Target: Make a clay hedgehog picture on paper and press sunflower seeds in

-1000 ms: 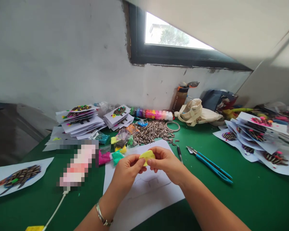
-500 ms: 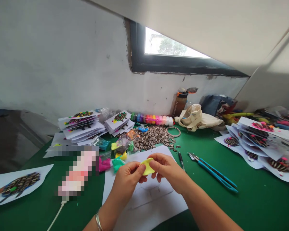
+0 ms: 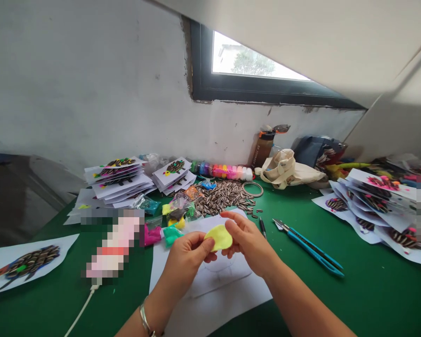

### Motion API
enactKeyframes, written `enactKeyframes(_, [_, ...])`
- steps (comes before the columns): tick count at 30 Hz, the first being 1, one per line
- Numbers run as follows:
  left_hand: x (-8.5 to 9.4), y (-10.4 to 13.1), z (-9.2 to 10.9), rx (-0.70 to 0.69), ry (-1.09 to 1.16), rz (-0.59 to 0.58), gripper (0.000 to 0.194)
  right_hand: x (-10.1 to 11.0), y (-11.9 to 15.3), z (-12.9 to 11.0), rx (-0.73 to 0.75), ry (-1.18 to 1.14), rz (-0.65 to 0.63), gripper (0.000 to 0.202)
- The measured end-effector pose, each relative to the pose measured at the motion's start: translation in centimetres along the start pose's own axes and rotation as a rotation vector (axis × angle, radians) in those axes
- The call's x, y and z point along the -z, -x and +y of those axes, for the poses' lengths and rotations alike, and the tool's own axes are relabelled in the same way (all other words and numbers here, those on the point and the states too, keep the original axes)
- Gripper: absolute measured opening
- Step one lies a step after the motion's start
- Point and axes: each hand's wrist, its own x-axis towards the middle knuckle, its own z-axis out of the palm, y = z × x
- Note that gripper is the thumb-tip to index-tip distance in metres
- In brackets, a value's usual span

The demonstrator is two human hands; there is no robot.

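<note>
A flat, rounded piece of yellow clay point(image 3: 220, 237) is held up over a white sheet of paper point(image 3: 210, 306) with faint pencil lines. My left hand point(image 3: 189, 252) pinches its left edge between thumb and fingers. My right hand point(image 3: 247, 241) is at the clay's right edge, its thumb and index finger apart and its lower fingers curled behind the edge. Bags of coloured clay point(image 3: 173, 235) lie just beyond the paper's left part, and a heap of striped seeds point(image 3: 221, 197) is behind it.
Teal tweezers point(image 3: 314, 248) and a black pen point(image 3: 263, 228) lie right of the paper. Stacked seed pictures point(image 3: 121, 185) stand back left, others point(image 3: 379, 201) at right. A bottle point(image 3: 263, 149), cloth bag point(image 3: 287, 171) and tape ring point(image 3: 253, 188) are at the back. A blurred pink object point(image 3: 117, 245) lies left.
The yellow clay now shows a broader, rounder face. My right thumb and index finger have lifted off its face and spread apart, while my left hand keeps its pinch.
</note>
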Motion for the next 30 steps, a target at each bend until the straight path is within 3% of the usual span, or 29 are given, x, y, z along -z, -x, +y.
enactKeyframes(5, [0.33,-0.05,0.14,-0.032,0.042,0.014,0.033,0.21,-0.16,0.48,-0.083,-0.038,-0.112,0.046])
enactKeyframes(10, [0.48,-0.12,0.03,-0.016,0.056,-0.022,0.041,0.18,-0.06,0.55,0.023,0.039,-0.089,0.040])
enactKeyframes(15, [0.45,-0.24,-0.36,0.077,0.112,0.025,0.074,0.12,0.17,0.20,0.021,0.076,-0.131,0.037])
enactKeyframes(17, [0.46,-0.25,-0.30,0.062,0.107,0.032,0.070,0.12,0.26,0.11,0.001,0.085,-0.157,0.037])
enactKeyframes(22, [0.53,-0.17,0.14,0.012,0.079,-0.043,0.036,0.19,0.34,-0.01,0.004,0.168,-0.200,0.037])
enactKeyframes(26, [0.50,-0.06,0.21,0.017,0.069,-0.026,0.031,0.15,0.24,0.04,0.050,0.246,-0.150,0.041])
enactKeyframes(30, [0.26,0.05,0.18,0.029,0.063,-0.045,0.035,-0.07,0.29,0.24,0.147,0.211,-0.122,0.033])
